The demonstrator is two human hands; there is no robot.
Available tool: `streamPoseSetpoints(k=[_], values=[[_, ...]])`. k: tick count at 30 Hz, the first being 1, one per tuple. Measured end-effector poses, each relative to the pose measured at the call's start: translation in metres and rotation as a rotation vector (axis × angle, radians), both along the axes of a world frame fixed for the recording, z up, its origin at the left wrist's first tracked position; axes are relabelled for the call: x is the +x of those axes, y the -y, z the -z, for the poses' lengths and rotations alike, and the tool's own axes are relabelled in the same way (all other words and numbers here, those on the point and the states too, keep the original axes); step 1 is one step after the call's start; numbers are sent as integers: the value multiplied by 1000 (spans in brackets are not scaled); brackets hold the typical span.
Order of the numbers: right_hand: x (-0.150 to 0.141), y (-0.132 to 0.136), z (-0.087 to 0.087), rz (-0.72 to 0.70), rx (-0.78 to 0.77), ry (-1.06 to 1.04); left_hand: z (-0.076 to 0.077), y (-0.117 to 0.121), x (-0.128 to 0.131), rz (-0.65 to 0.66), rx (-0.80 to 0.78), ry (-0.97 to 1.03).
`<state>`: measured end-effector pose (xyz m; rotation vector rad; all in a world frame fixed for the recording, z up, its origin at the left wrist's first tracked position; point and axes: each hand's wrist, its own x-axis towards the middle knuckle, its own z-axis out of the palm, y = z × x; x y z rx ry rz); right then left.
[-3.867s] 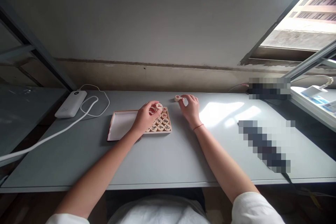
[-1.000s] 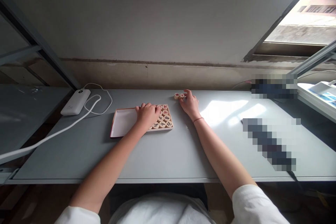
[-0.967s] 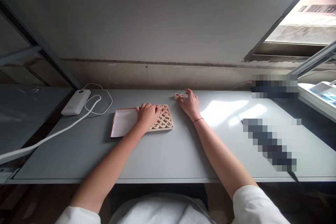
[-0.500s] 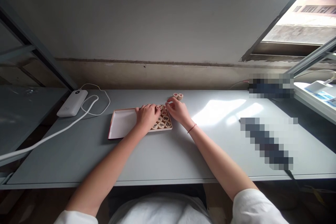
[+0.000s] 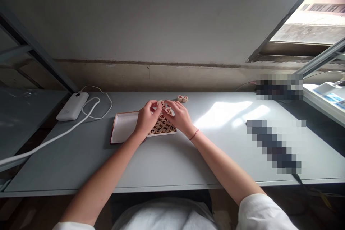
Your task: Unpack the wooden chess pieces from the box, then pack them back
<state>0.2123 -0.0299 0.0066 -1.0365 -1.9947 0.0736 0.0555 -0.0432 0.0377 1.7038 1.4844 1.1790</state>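
My left hand [image 5: 146, 118] is closed, its thumb and fingers pinching a round Chinese chess piece [image 5: 161, 104] above the far edge of a shallow box [image 5: 163, 134]. From the other side my right hand [image 5: 181, 115] curls in, fingertips at the same piece and thumb low over the box. Rows of wooden Chinese chess pieces [image 5: 162, 122] with dark and red characters fill the box; my hands hide some of them. On the left lies the white-lined box lid [image 5: 124, 127], partly behind my left hand. Two more pieces [image 5: 182, 98] stand side by side beyond my right hand.
A white power bank [image 5: 72, 106] with a looped white cable [image 5: 67, 134] lies on the grey desk [image 5: 151, 172] at left. Blurred-out dark objects [image 5: 275, 147] lie at right. The wall [image 5: 151, 75] bounds the desk behind.
My left hand has lifted from the box and now pinches a piece. My right hand has come left and nearer, meeting it. More pieces in the box show.
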Motion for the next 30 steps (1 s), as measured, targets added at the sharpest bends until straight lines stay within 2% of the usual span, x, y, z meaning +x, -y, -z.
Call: streamPoseSetpoints(k=[6, 11, 17, 21, 25, 30], values=[[1, 1, -2, 9, 69, -35, 9, -3, 0, 86, -10, 231], [17, -6, -6, 148, 4, -77, 7, -5, -4, 63, 28, 381], [56, -26, 1, 485, -81, -205, 11, -10, -9, 20, 4, 349], [76, -36, 16, 658, -263, -169, 12, -9, -9, 1, -33, 291], [81, -37, 26, 722, -399, -84, 7, -5, -8, 32, -51, 226], [80, -36, 28, 715, -428, -10, 1, 1, -5, 47, -10, 150]])
